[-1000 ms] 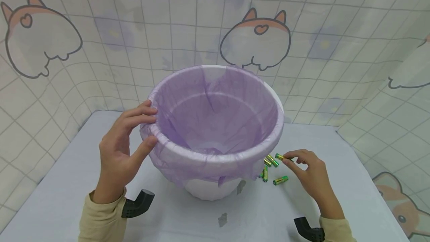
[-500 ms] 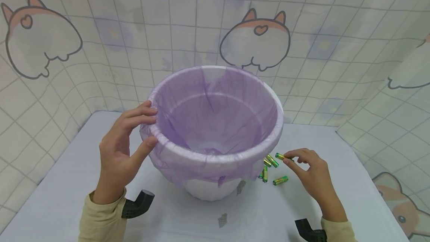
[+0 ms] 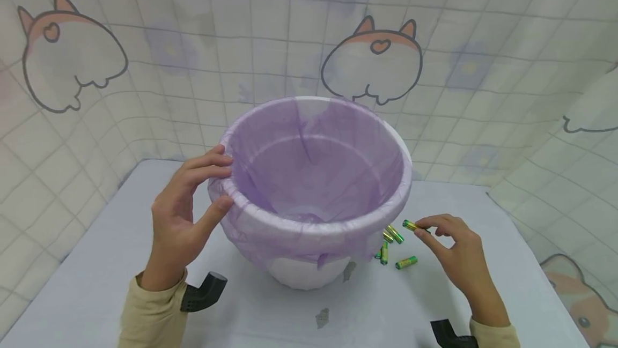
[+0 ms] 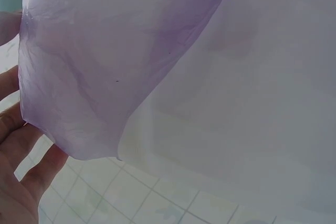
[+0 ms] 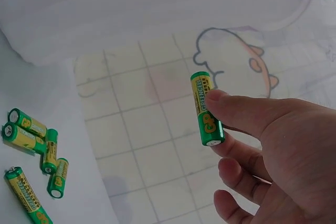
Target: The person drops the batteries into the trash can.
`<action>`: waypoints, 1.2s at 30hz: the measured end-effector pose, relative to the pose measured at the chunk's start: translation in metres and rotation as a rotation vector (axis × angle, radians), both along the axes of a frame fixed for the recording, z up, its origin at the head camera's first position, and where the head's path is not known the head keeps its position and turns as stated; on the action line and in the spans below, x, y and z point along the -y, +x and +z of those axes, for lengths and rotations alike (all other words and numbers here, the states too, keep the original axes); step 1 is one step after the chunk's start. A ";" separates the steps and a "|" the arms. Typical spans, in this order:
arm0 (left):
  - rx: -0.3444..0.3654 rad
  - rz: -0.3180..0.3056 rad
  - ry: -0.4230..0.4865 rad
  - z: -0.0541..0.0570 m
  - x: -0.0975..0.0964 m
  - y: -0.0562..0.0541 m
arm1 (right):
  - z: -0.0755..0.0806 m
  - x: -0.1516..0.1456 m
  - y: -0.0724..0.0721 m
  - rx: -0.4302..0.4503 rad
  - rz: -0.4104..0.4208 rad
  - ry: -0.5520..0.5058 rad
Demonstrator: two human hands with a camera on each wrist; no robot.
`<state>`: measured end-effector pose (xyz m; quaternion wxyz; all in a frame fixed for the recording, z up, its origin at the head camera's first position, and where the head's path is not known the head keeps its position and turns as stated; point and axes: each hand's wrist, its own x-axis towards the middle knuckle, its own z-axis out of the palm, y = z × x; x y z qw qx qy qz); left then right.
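Plainly, in the head view, the bin stands upright on the tabletop, lined with a purple bag folded over its rim. The left hand is at the bin's left side, fingers spread and slightly bent, their tips against the bagged rim, the thumb well apart from them on the near side; this looks like steadying rather than gripping. The right hand pinches one battery just right of the bin, its free end towards the bin. Loose batteries lie near it. To do this well, I judge, the left hand needs only gentle contact, since a tug could drag the thin bag loose; the pinch should be firm but not hard, as a smooth, round battery may roll or slip. The left wrist view shows fingers touching the bag from outside; which is the thumb, and how hard they press, I cannot tell. In the right wrist view the thumb presses the held battery around its middle, the lower fingers bent and holding nothing; so central a hold should balance well. The fingertip behind the battery is hidden. Five loose ones show here, one cut off at the bottom edge; in the head view the bagged bin partly covers some. The held battery's height above the tabletop is hard to judge.
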<state>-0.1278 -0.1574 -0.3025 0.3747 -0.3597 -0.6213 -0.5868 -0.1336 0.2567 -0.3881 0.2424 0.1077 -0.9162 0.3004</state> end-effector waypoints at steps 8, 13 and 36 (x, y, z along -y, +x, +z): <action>0.001 -0.002 0.002 -0.003 0.000 -0.002 | 0.005 -0.005 0.003 -0.021 -0.004 -0.006; 0.012 0.004 -0.002 -0.003 0.001 -0.002 | 0.010 -0.003 0.004 -0.069 0.008 0.006; 0.017 0.018 -0.010 -0.003 0.002 -0.002 | 0.039 0.006 0.011 -0.193 0.048 -0.014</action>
